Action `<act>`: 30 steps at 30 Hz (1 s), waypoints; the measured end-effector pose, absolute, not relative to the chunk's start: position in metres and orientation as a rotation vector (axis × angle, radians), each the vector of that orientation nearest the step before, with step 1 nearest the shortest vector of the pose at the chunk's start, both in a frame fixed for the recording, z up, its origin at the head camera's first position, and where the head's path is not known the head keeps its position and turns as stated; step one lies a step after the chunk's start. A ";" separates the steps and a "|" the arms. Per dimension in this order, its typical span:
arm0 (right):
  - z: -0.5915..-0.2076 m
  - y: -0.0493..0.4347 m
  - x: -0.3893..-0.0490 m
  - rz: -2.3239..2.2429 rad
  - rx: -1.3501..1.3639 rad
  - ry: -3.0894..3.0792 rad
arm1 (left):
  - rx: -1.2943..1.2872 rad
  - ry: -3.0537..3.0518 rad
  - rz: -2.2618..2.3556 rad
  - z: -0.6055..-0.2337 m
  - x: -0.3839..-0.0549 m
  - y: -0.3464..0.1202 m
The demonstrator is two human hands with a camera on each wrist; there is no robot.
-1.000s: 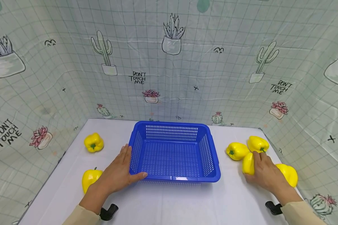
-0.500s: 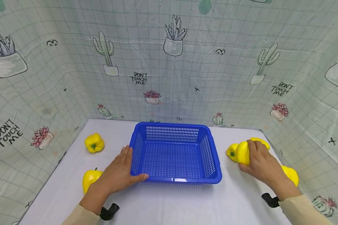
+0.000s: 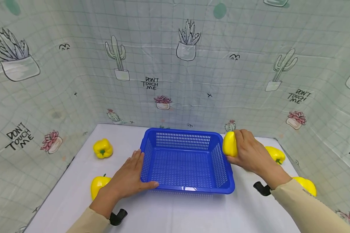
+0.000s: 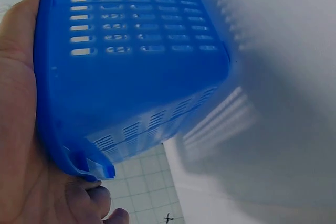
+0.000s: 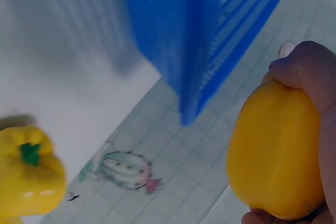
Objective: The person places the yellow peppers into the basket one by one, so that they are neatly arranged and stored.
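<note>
A yellow pepper (image 3: 230, 144) is being gripped by the right hand (image 3: 249, 153), whose thumb and fingers are being curled round it. With the middle of the blue basket (image 3: 182, 166) being taken as the clock centre, this pepper is being held between 2 and 3 o'clock, off the white table (image 3: 169, 212). The basket's rim is being overlapped by it in the head view, while a gap between pepper and basket is being shown in the right wrist view.

The left hand (image 3: 128, 179) is being laid with straight fingers along the rim between 8 and 9 o'clock, its thumb being rested on the near corner at about 8.

Four other peppers are being seen in the head view: a small pepper (image 3: 103, 148) just past 9 o'clock, a stalked pepper (image 3: 98, 186) at about half past 8, partly being hidden by the left wrist, a far pepper (image 3: 275, 154) at 3, and an outer pepper (image 3: 307, 186) between 3 and 4, partly being covered by the right sleeve (image 3: 306, 202).

At 12 o'clock, a checked cloth (image 3: 221, 77) with printed cacti is being seen behind the table.
</note>
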State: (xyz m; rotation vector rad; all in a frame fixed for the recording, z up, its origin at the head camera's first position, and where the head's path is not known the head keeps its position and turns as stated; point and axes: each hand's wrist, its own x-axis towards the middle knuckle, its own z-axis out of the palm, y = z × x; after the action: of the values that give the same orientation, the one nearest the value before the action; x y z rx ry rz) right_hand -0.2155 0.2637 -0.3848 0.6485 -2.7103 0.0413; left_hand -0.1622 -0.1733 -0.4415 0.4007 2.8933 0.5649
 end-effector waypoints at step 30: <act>-0.417 0.090 -0.297 0.035 1.100 -2.642 | 0.420 2.909 0.409 -0.439 -0.164 -0.173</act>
State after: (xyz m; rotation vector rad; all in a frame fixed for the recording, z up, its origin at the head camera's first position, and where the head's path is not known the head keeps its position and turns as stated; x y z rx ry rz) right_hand -0.2968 0.0896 -0.4174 1.1002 -2.6420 0.0350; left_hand -0.1636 -0.1732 -0.4387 0.4202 2.9085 0.4094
